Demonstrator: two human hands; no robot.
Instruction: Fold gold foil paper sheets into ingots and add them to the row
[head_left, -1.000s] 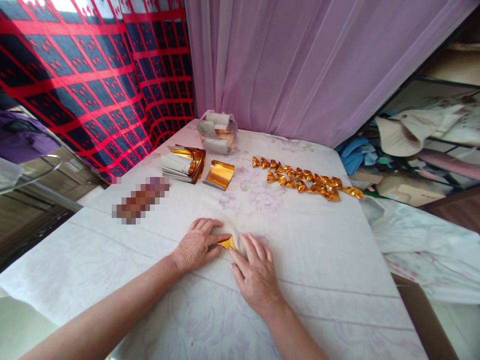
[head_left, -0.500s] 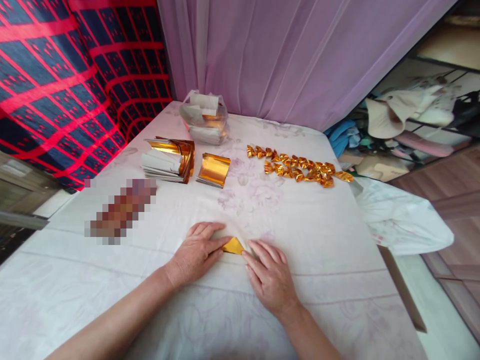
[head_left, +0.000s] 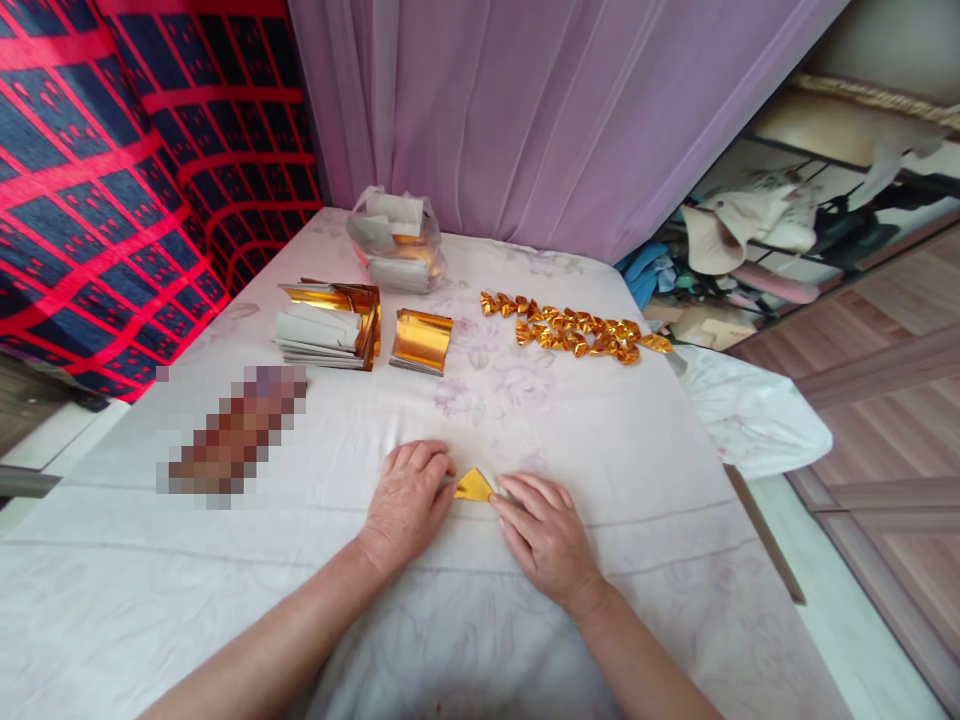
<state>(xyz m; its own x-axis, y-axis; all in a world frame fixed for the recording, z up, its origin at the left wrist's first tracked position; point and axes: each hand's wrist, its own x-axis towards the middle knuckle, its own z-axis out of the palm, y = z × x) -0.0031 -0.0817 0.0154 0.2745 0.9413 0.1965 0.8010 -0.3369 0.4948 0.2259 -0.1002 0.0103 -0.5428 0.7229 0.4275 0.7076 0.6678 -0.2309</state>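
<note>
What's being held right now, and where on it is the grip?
A small folded gold foil triangle, pressed flat on the white cloth. The left hand has fingertips at its left edge, the right hand at its right corner. Nothing is lifted.

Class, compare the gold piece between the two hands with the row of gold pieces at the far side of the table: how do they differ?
The gold piece between the left hand and right hand is one flat triangle; the row of gold pieces holds many puffed, crinkled shapes. The single piece is touched by both hands; the row lies untouched. The single piece sits near, the row far. Both are shiny gold foil.
</note>
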